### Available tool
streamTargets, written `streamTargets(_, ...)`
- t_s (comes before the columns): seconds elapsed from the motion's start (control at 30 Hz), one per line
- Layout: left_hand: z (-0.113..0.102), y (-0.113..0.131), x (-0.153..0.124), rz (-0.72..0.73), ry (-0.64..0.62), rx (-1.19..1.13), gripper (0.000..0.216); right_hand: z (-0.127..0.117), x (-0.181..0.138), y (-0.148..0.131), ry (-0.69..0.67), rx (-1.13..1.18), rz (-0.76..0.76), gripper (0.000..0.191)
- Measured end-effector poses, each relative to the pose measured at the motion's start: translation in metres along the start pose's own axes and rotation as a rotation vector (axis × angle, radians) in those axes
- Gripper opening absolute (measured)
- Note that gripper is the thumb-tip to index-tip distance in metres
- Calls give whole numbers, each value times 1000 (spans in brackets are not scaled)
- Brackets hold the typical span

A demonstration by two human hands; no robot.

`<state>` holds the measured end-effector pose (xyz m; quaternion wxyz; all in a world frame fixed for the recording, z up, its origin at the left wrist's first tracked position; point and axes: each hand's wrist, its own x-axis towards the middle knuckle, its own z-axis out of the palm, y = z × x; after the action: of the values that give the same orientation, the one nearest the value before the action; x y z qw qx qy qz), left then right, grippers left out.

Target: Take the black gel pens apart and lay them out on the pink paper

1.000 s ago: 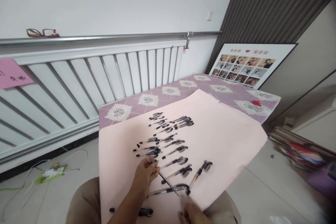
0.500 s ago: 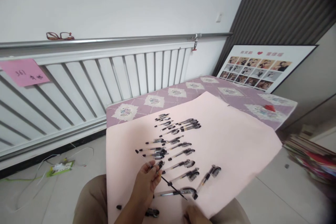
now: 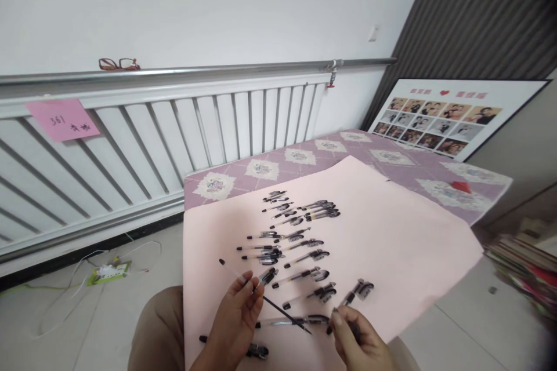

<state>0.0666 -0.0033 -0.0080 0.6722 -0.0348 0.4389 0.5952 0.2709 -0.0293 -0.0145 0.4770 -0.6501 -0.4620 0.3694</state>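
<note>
My left hand [image 3: 239,313] is closed in a pinch around a gel pen barrel [image 3: 230,269], clear with a black end pointing up and left. A thin black refill [image 3: 285,313] sticks out on the other side of those fingers, slanting down to the right. My right hand [image 3: 361,339] is curled with thumb and fingertips together, a dark piece partly hidden within it. Just beyond it lies a capped pen [image 3: 354,293], its lower part covered by the fingers. Another pen [image 3: 291,322] lies under the refill's line.
Several black-capped clear pens [image 3: 304,275] lie in rows on a pink sheet [image 3: 391,243] over a patterned purple tablecloth [image 3: 296,156]. Behind are a radiator [image 3: 217,122] and a photo board [image 3: 456,110]. A power strip [image 3: 108,272] sits on the floor.
My right hand has come up from the bottom edge to beside the right-hand pen, its fingers now closed. My left hand still holds the barrel and refill. The view has shifted slightly.
</note>
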Motion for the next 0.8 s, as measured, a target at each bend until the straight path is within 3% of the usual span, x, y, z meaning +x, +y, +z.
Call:
streamTargets(0.2,7,-12,-17,-52,-58,-23,23,38,-7,-34,17,267,21,28)
streamTargets(0.47,13,-11,-30,-32,-66,-31,22,50,-6,-35,-110,667,177,28)
streamTargets(0.53,10,-13,-24,-22,-53,-37,22,54,-2,-28,-159,647,193,30)
streamTargets(0.63,-3,-18,-9,-5,19,-43,19,59,10,-15,-153,408,166,28)
streamTargets(0.8,-27,-13,11,0,93,-37,18,57,44,-6,-191,80,16,25)
